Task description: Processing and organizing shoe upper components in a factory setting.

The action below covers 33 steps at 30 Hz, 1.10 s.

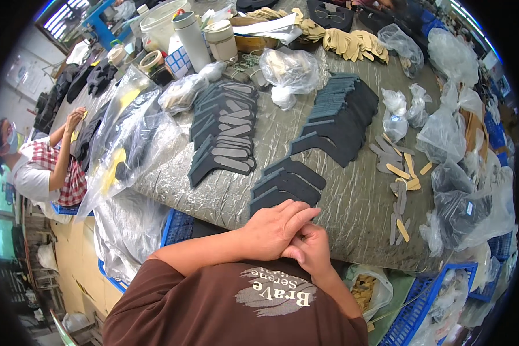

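At the table's near edge my left hand (pixel 274 229) lies folded across my right hand (pixel 311 245), and both are closed against each other. No object shows in either one; the inner fingers and palms are hidden. Just beyond them lie several dark, angled flat pieces (pixel 287 180), overlapping one another. A long overlapping row of the same dark pieces (pixel 341 109) runs farther back. To the left, another row of dark pieces (pixel 206 157) carries grey rounded strips (pixel 232 151) on top.
Loose grey and tan strips (pixel 408 167) lie on the right of the table (pixel 173 187), beside clear plastic bags (pixel 476 196). A flask (pixel 191 43), jar (pixel 221 40) and tan gloves (pixel 354 45) stand at the back. A person (pixel 46 158) works at left. Blue crates (pixel 412 308) stand below.
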### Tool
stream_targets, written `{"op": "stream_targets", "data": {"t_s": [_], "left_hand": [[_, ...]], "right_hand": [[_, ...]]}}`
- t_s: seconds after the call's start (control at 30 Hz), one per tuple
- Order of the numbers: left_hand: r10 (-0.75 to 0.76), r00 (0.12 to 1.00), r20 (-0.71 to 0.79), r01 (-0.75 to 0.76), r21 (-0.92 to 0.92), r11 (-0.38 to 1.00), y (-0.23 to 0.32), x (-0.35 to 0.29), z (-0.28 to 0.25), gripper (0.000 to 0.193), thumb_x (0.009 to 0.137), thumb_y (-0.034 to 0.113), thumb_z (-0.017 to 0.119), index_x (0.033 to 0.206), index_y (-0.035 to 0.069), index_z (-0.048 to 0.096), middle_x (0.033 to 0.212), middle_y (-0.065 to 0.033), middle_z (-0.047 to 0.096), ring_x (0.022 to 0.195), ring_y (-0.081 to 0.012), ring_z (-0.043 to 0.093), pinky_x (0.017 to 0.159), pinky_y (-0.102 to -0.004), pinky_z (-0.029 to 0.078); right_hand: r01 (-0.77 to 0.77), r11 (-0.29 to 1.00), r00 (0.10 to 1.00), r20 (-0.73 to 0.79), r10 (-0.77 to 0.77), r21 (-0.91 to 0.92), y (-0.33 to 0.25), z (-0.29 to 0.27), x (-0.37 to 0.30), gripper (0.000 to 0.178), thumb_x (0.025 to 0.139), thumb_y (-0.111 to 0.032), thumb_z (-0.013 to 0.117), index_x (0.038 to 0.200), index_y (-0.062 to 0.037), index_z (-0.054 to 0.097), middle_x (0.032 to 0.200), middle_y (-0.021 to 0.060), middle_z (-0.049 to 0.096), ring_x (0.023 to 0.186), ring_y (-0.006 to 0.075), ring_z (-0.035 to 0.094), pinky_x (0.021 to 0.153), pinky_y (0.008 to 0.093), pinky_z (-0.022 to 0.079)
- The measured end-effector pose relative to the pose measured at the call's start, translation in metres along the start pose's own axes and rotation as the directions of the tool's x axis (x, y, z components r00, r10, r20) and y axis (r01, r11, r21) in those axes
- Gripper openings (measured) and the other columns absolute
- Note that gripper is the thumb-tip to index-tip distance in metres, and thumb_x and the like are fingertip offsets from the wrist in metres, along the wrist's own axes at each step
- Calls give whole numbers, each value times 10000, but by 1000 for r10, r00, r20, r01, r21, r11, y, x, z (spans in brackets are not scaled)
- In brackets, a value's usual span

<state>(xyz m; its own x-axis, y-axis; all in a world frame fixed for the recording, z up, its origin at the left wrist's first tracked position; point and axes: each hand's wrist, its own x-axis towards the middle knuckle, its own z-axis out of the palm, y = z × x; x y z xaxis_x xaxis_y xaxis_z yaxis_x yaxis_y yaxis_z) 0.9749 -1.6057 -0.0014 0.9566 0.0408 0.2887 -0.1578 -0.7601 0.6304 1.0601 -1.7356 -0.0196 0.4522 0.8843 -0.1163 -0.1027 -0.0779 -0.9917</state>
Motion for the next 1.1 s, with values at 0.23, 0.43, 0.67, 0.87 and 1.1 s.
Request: {"op": "stream_targets", "data": {"t_s": [0.23, 0.43, 0.67, 0.87, 1.1], "left_hand": [[28, 999, -20, -30, -73, 997, -8, 0, 5, 957, 662, 744, 423, 1257, -5, 371, 1107, -203, 507, 973, -371, 533, 749, -396, 479], [-110, 994, 12, 104, -438, 893, -11, -2, 8, 824, 813, 688, 369, 1232, -22, 398, 1137, -195, 519, 1044, -316, 537, 850, -367, 453], [-381, 917, 120, 263, -899, 351, -20, -6, 19, 394, 969, 325, 390, 1125, -19, 500, 1047, -119, 585, 974, -172, 566, 875, -318, 445], [-459, 885, 79, 395, -648, 651, -25, -2, 9, 243, 944, 193, 473, 952, -6, 613, 930, -114, 622, 850, -174, 601, 736, -299, 479], [36, 999, -24, -38, -117, 992, -10, 6, -29, 199, 690, 114, 713, 876, 88, 649, 886, -53, 567, 775, -248, 577, 626, -324, 482]], "right_hand": [[-171, 975, 985, 5, 172, 139, 1, 0, 5, 59, 782, -27, 610, 806, 23, 629, 757, 54, 637, 690, 88, 566, 610, 239, 450], [-235, 882, 970, 36, 242, 409, 14, 3, 2, 44, 788, 14, 598, 811, 25, 634, 729, 25, 607, 647, 56, 532, 566, 206, 424], [-337, 708, 937, 147, 317, 621, 16, 5, 1, 33, 783, 44, 602, 798, 29, 626, 747, 43, 587, 570, 65, 494, 516, 194, 382], [-333, 515, 940, 237, 245, 790, 23, -3, 2, 90, 836, -25, 541, 920, -11, 569, 733, 50, 560, 506, 59, 414, 503, 231, 344], [-330, 586, 943, 236, 234, 740, 13, -6, 1, 72, 898, -98, 441, 925, -71, 503, 795, 4, 519, 511, 46, 369, 494, 193, 323]]}}
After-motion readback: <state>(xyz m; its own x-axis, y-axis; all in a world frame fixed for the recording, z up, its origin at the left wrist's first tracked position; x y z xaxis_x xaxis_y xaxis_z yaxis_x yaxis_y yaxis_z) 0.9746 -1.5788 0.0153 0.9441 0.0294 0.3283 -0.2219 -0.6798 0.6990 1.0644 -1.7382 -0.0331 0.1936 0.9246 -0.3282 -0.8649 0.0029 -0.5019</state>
